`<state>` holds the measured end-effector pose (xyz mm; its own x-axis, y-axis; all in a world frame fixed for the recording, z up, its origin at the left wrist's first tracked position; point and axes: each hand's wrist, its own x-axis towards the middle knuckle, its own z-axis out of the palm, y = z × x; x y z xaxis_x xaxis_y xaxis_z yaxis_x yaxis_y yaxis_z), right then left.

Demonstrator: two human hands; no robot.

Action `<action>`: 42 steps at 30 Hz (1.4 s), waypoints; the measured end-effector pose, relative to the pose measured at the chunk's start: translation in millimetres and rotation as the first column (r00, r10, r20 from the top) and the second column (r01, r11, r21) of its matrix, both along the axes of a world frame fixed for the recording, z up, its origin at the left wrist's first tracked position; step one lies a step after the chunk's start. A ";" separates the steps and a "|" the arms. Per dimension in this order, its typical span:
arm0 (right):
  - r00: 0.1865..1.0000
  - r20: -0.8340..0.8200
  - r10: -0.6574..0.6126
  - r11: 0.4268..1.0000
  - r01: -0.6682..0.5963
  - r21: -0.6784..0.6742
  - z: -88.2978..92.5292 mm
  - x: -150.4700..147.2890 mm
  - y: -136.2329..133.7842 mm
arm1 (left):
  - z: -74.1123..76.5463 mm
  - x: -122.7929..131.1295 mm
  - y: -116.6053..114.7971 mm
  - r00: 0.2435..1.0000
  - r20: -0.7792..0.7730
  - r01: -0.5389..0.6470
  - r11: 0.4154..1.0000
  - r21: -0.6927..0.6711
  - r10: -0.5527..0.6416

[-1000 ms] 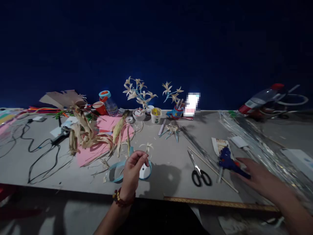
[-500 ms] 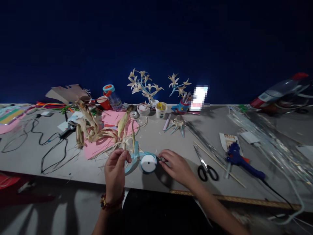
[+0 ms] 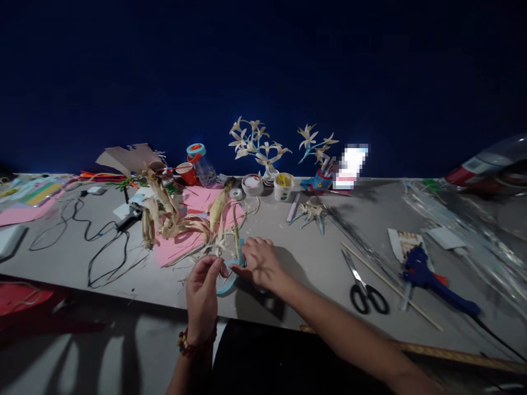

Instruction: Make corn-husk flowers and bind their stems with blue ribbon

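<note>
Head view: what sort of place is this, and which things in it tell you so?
It looks like a craft workspace: a dark-blue plastic glue gun and metal scissors with black handles lie on the long grey table, and cream, star-shaped flowers on pale-blue stems stand behind.

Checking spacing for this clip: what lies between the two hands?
In the head view, a curved light-blue strip lies between the left hand and right hand.

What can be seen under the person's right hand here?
A light-blue strip shows beside the fingers of the right hand; whatever lies directly beneath its palm is covered.
</note>
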<state>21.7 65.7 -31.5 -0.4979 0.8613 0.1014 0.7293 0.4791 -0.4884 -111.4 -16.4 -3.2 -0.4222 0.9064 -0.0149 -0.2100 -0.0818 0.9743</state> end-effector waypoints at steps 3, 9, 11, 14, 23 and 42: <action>0.999 -0.035 -0.032 0.999 0.032 -0.010 4.5 -9.5 2.3 | -2.2 -3.3 -2.0 1.000 0.012 -0.020 1.000 0.002 0.020; 0.961 -0.258 -0.095 0.993 0.075 -0.087 37.2 55.5 0.4 | -4.7 0.6 -3.3 0.992 0.125 0.018 0.999 0.033 -0.022; 0.871 -0.474 -0.128 0.968 0.006 -0.251 45.5 79.9 -7.9 | -2.7 9.5 -2.3 0.983 0.168 0.065 0.996 0.055 -0.073; 0.837 -0.507 -0.205 0.930 0.004 -0.368 52.3 99.2 -28.8 | 3.6 29.2 1.5 0.957 0.211 0.188 0.979 0.076 -0.200; 0.889 -0.404 -0.214 0.879 0.356 0.317 52.6 111.3 -67.5 | 21.7 78.9 18.0 0.797 0.444 0.427 0.902 0.067 -0.410; 0.725 -0.642 -0.249 0.963 0.254 -0.087 20.6 140.4 -91.7 | 9.5 123.2 21.1 0.790 0.448 0.462 0.887 0.011 -0.418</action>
<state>162.1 -26.0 -10.9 -0.0774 0.9437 0.3217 0.3380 0.3284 -0.8820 11.8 4.7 6.3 0.0915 0.9770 -0.1927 -0.5956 0.2088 0.7756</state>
